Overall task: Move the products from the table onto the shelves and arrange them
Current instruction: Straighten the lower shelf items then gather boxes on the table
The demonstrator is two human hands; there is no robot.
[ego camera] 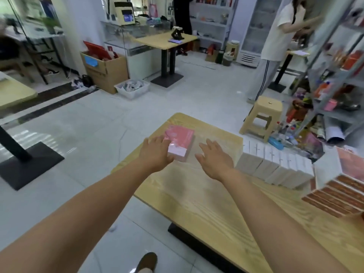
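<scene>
A pink shrink-wrapped pack of boxes (180, 141) lies near the far left corner of the wooden table (197, 194). My left hand (155, 152) is spread open against the pack's left side, fingers touching its near corner. My right hand (214, 158) hovers open just right of the pack, apart from it. A row of white boxes (275, 164) stands along the table's right side, and brown-red boxes (334, 196) lie at the right edge. The metal shelves (334, 75) stand at the right, holding mixed products.
A beige plastic stool (262, 117) stands between table and shelves, with clutter on the floor beside it. A person in a white shirt (275, 46) stands by the shelves. A cardboard box (104, 69), a white bin (132, 88) and another table (165, 41) lie further back.
</scene>
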